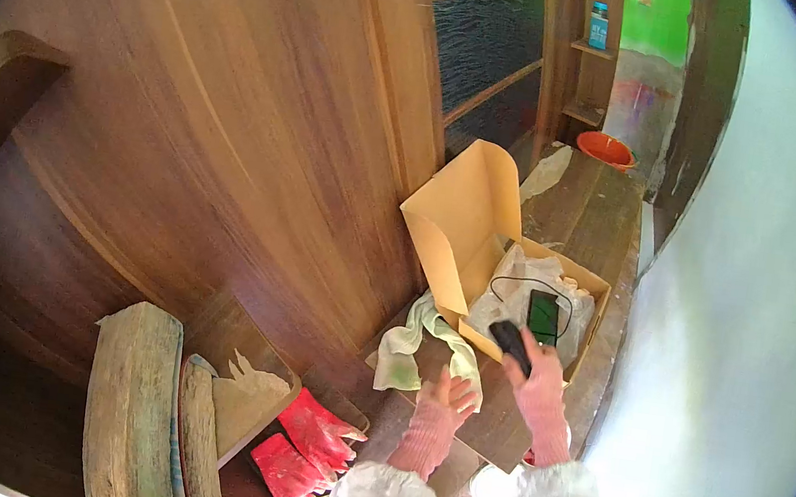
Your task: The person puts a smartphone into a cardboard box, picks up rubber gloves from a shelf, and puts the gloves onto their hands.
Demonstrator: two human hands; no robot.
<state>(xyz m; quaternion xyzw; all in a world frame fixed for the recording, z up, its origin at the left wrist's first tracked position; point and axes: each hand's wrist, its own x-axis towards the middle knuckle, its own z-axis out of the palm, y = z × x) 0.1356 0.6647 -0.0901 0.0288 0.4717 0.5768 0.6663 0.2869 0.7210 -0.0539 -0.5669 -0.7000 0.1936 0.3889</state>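
Observation:
My right hand (539, 376) is closed around a black, rounded, oblong object (511, 344) whose exact kind I cannot make out. It is over the front edge of an open cardboard box (458, 218). Inside the box, crumpled clear plastic (509, 308) lies under a dark-screened phone (543, 318) and a thin black cable (536, 282). My left hand (446, 399) has its fingers apart and holds nothing. Close by it, a pale green cloth (401, 358) lies draped on the wooden surface.
Red gloves (314, 429) lie at the lower left beside rough timber pieces (131, 404). White tubs (490, 487) stand below my arms. An orange basin (607, 149) and shelves holding a blue bottle (598, 26) are at the back. A white wall (744, 294) borders the right.

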